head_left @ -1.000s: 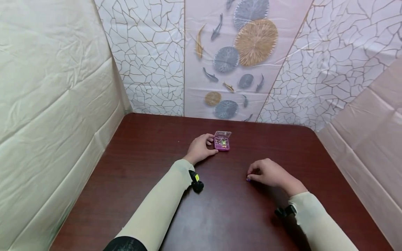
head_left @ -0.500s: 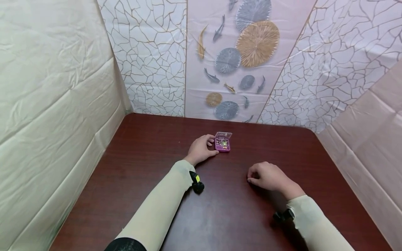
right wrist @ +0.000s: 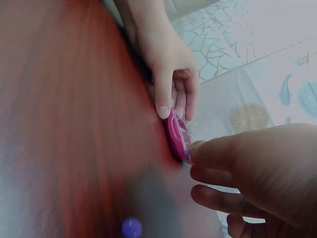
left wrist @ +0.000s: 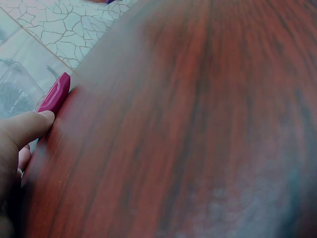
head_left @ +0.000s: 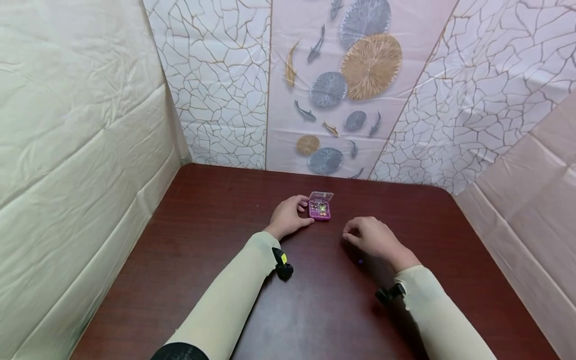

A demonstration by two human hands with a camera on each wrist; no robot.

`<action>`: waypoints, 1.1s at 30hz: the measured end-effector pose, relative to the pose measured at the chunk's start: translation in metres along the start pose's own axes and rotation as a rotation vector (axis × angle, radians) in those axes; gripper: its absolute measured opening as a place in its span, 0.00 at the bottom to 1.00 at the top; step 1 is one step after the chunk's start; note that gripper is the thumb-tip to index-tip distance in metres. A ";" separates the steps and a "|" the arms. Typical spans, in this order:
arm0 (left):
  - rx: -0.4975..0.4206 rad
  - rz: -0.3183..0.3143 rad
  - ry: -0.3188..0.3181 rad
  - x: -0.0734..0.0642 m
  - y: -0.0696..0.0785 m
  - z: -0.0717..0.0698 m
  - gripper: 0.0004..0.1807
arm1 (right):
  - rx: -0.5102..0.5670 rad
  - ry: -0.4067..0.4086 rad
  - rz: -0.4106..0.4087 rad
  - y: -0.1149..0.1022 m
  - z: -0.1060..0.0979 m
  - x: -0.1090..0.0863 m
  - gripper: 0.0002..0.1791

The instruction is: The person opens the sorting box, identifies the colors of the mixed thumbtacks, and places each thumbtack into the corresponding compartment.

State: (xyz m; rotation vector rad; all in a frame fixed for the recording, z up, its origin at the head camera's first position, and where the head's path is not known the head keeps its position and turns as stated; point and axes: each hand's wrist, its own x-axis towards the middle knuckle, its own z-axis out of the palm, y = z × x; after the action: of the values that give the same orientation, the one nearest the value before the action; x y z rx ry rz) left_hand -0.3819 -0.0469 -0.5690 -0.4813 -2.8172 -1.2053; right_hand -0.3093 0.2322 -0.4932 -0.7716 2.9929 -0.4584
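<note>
A small magenta compartment box lies near the table's far edge, its clear hinged lid raised. Small yellow, green and other coloured pieces sit in its compartments. My left hand holds the box by its left side, thumb at the front corner and fingers behind. To the right of the box, my right hand is above the table with thumb and forefinger pinched together. A bit of purple shows at those fingertips in both wrist views, seemingly a bead mostly hidden. Another purple bead lies on the table below the right hand.
The dark red-brown wooden table has rounded far corners. Patterned cloth hangs behind it, with plain pale cloth at the left and more at the right. Each wrist wears a black strapped camera.
My right hand has risen off the table and moved toward the box, uncovering a purple bead on the table. My left hand stays at the box; the view has shifted slightly.
</note>
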 end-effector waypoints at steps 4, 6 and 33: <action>0.002 -0.003 -0.001 -0.001 -0.001 0.002 0.39 | 0.015 0.046 0.013 -0.004 0.005 0.019 0.02; 0.002 -0.002 0.001 -0.001 -0.002 0.003 0.38 | 0.020 0.071 0.016 -0.007 0.006 0.028 0.02; -0.023 0.024 -0.031 0.004 -0.004 -0.002 0.45 | -0.098 0.213 0.021 -0.037 0.047 0.102 0.04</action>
State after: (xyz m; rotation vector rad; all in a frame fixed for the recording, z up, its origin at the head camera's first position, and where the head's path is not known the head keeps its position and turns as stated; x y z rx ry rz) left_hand -0.3868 -0.0500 -0.5692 -0.5376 -2.8178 -1.2377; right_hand -0.3770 0.1401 -0.5218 -0.7408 3.2395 -0.4216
